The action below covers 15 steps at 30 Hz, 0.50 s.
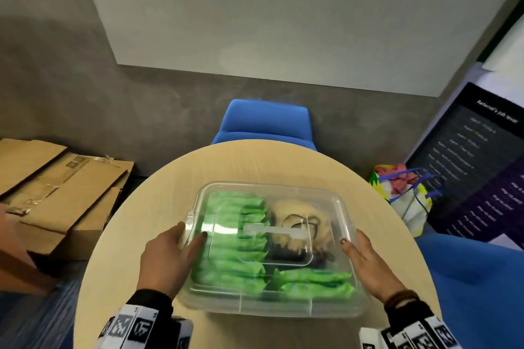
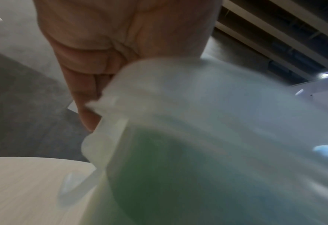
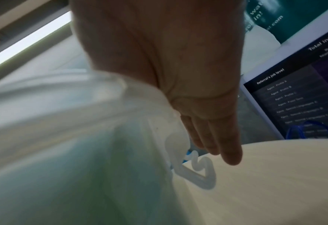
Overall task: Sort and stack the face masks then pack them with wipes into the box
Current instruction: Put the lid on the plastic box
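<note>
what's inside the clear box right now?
Through the lid of the clear box: green wipe packs fill the left and front, face masks sit back right. Whatever lies beneath them is covered.

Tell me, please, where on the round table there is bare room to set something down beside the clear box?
Free: the far strip of table between box and blue chair, and the left edge. Crowded: the near middle, where the left hand and right hand flank the box.
</note>
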Available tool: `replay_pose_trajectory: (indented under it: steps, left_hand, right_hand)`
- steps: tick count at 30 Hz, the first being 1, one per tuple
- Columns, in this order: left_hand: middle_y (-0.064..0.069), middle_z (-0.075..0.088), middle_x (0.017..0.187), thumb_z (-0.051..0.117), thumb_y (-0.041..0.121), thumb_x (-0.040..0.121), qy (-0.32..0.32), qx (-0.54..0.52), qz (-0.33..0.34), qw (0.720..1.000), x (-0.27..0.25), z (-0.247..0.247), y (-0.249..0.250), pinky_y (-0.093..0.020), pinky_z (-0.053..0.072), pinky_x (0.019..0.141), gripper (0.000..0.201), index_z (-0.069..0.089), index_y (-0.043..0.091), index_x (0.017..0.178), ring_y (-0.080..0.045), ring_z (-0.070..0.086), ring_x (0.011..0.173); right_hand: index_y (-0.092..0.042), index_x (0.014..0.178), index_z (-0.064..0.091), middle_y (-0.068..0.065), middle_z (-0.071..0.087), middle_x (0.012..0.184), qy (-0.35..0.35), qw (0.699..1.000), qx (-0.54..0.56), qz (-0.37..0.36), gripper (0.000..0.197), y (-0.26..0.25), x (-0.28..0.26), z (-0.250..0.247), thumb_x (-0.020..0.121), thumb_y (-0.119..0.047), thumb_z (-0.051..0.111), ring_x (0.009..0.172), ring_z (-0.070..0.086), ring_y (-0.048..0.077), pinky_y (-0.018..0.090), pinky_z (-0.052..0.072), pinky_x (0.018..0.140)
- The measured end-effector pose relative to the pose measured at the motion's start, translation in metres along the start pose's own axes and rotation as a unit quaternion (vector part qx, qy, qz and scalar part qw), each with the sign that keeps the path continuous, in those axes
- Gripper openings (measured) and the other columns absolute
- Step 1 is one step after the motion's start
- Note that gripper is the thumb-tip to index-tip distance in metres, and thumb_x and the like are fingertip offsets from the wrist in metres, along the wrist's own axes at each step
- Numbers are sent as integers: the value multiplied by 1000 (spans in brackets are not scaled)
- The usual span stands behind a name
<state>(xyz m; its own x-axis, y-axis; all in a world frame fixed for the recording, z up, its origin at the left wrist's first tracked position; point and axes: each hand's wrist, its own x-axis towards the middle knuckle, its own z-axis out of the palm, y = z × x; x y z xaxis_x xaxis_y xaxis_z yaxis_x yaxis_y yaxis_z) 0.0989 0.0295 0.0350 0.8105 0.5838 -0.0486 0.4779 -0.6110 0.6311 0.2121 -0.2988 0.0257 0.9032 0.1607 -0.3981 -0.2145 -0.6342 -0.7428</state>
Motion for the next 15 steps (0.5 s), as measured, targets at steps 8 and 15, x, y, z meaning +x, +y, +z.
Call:
replay_pose_trajectory:
  steps: [8, 15]
  left_hand:
    - [-9, 65, 125, 68, 50, 83, 4, -110, -38, 993, -4, 6, -15, -36, 47, 94, 65, 59, 7, 130, -24, 61, 114]
    - [-17, 68, 115, 83, 55, 60, -166, -350, -195, 901, 19, 22, -37, -47, 55, 83, 88, 55, 2, 125, -34, 69, 95]
  right_hand:
    - [-22, 149, 24, -7, 35, 145, 30, 997, 66, -23, 59, 7, -2, 6, 97, -38, 45, 138, 29, 15, 29, 20, 112]
    - [-15, 112, 62, -4, 64, 91, 23, 966, 239, 92, 25, -2, 0, 10, 92, -29, 56, 81, 57, 9, 31, 43, 67]
